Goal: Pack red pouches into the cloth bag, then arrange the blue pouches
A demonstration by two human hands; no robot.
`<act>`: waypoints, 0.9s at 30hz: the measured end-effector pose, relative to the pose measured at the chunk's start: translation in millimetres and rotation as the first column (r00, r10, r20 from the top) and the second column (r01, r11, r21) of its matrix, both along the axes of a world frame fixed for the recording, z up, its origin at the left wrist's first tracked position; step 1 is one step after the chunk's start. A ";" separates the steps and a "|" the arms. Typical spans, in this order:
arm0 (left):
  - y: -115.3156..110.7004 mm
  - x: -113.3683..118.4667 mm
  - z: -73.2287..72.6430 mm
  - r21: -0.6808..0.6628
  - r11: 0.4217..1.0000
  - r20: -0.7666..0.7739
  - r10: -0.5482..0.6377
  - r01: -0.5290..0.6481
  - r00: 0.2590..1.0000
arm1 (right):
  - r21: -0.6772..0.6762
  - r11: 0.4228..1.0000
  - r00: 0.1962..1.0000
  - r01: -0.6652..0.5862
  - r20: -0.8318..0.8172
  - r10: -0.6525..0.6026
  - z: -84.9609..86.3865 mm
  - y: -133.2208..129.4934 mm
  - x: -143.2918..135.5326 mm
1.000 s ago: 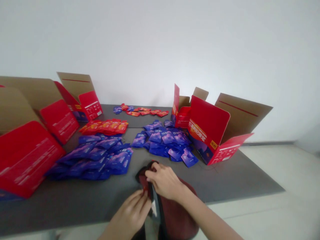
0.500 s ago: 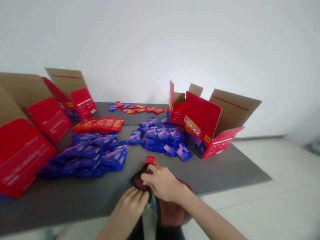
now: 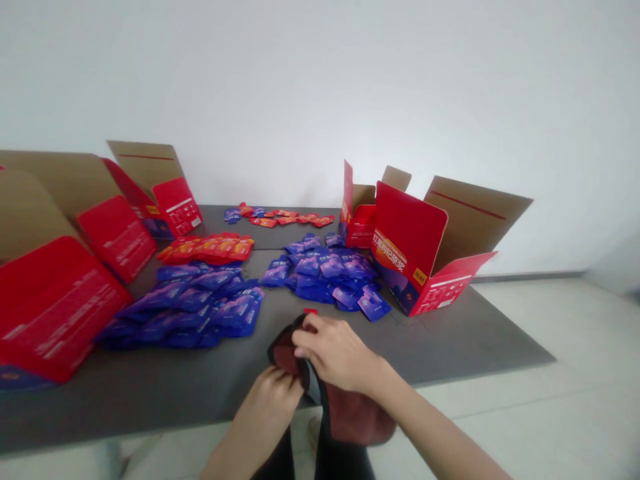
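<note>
A dark red fabric piece with black edging [image 3: 357, 417] hangs over the near edge of the table, between my two hands; its exact kind I cannot make out. My right hand [image 3: 333, 350] pinches its black rim from above. Lower and to the left, my left hand [image 3: 277, 400] has its fingers closed on the same rim. The fabric gapes between them and shows a reddish inside. Just behind my right hand, a small bit of a red packet [image 3: 311, 311] peeks out, mostly hidden.
Blue pouches lie in a left pile [image 3: 200, 303] and a right pile [image 3: 330, 270] on the grey table [image 3: 450, 347]. Orange-red pouches [image 3: 210, 248] lie behind the left pile. Open red cartons stand at left [image 3: 55, 313] and right [image 3: 407, 247]. More small pouches [image 3: 285, 219] lie farther back.
The view has shifted slightly, so the table's contents sit a little farther right. Both hands keep their hold; the fabric's rim is spread a bit wider and hides more of the red packet.
</note>
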State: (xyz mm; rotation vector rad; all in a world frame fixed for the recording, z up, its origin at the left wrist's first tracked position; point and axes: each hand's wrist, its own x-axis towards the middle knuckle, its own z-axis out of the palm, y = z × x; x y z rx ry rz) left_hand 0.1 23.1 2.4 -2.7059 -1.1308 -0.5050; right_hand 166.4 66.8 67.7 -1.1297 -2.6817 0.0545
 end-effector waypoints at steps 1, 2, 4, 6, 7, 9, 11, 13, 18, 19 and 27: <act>-0.4 -0.6 -1.5 0.023 1.000 -0.005 -0.001 0.001 1.000 | -0.017 0.999 0.999 -0.030 0.033 0.031 -4.0 -4.0 -0.5; -0.8 -1.0 -2.7 0.049 0.999 0.001 -0.002 0.002 1.000 | -0.030 0.998 0.997 -0.047 0.063 0.049 -8.9 -4.9 -1.5; -1.3 -1.0 -4.0 0.107 0.994 0.041 -0.015 0.011 0.999 | -0.044 0.998 0.994 -0.049 0.097 0.053 -18.9 2.5 -4.1; -0.6 -0.6 -3.1 0.170 0.985 0.078 -0.041 0.027 0.996 | -0.053 0.999 0.994 0.002 0.108 0.003 -26.4 18.7 -6.9; 0.3 -0.5 -2.0 0.192 0.981 0.092 -0.059 0.040 0.994 | -0.058 0.997 0.993 0.047 0.114 -0.040 -28.7 28.1 -8.1; 2.9 -1.0 0.1 0.183 0.981 0.123 -0.091 0.067 0.988 | -0.063 0.988 0.983 0.138 0.127 -0.129 -29.7 45.2 -9.5; 5.7 -2.1 1.1 0.123 0.990 0.202 -0.099 0.075 0.974 | -0.048 0.979 0.976 0.197 0.108 -0.191 -25.9 54.9 -8.0; 7.2 -3.3 0.3 0.048 0.998 0.369 -0.045 0.029 0.928 | -0.015 0.970 0.970 0.242 -0.014 -0.242 -16.6 53.9 -2.3; 2.2 -2.8 -5.6 -0.395 0.897 0.717 0.435 -0.197 0.544 | 0.081 0.946 0.771 0.313 -0.604 -0.204 20.3 21.4 25.1; 0.1 -2.5 -7.4 -0.440 0.869 0.705 0.491 -0.227 0.511 | 0.097 0.947 0.724 0.307 -0.670 -0.166 26.2 15.3 30.4; -12.3 -15.6 -21.0 0.124 0.923 0.532 0.249 -0.365 0.809 | 0.048 0.973 0.621 0.227 -0.776 -0.107 20.0 -1.4 38.2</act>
